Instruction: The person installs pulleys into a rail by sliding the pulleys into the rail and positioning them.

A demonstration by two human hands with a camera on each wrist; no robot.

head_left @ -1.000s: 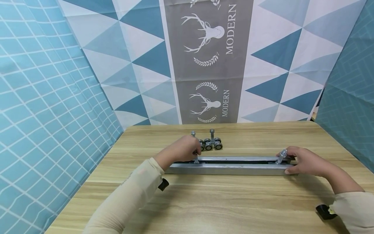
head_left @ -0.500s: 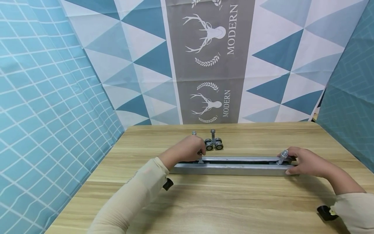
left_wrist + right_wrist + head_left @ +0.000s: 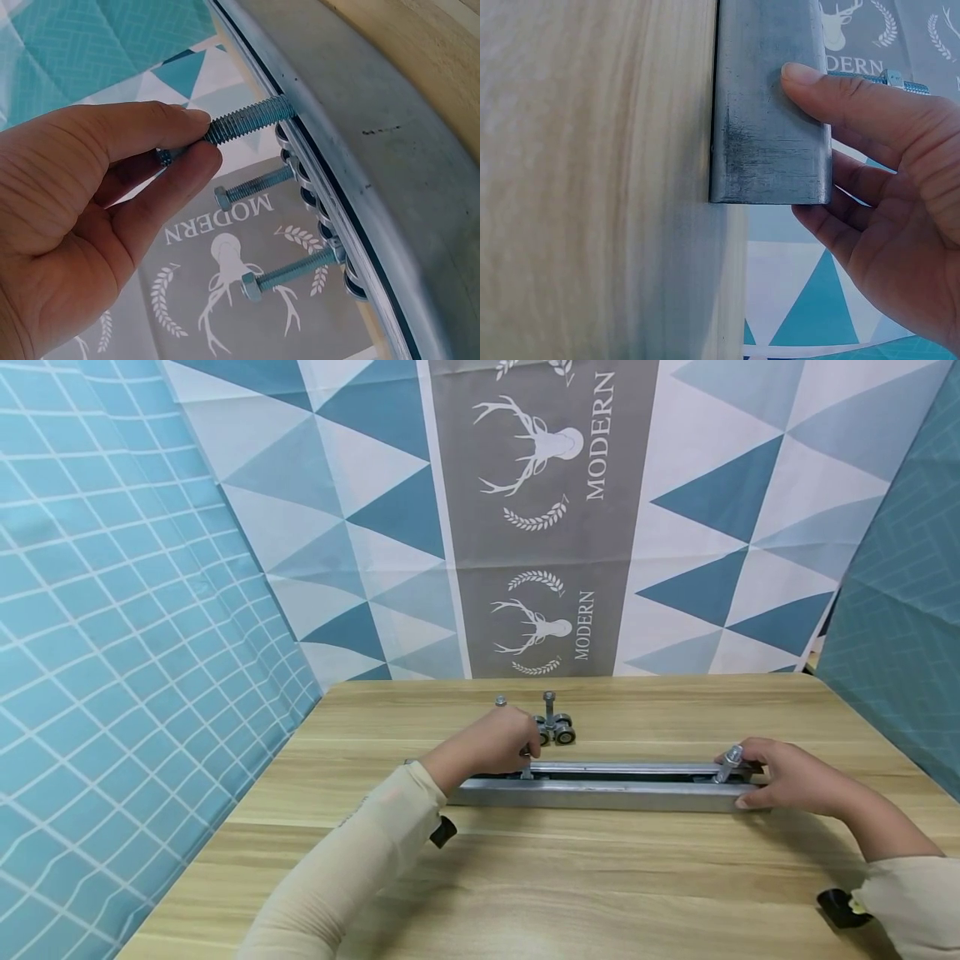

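Note:
A grey metal rail (image 3: 600,797) lies across the wooden table, its long slot facing up. My left hand (image 3: 495,739) pinches a threaded bolt (image 3: 251,121) between thumb and fingers; the bolt sticks up out of the slot, and its lower end is hidden inside. At the rail's right end my right hand (image 3: 802,775) grips the two sides, with the thumb on the near face (image 3: 772,142). A second bolt (image 3: 730,763) carrying a nut rises from the slot beside those fingers.
Behind the rail stands a roller trolley (image 3: 555,728) with small wheels and an upright bolt. Another trolley is mostly hidden by my left hand; its bolt head (image 3: 500,701) shows. Patterned cloth (image 3: 540,527) hangs at the table's back edge and both sides.
My left hand has slid the pinched bolt to the right along the slot. The right hand keeps its grip on the rail's end. The view has shifted slightly.

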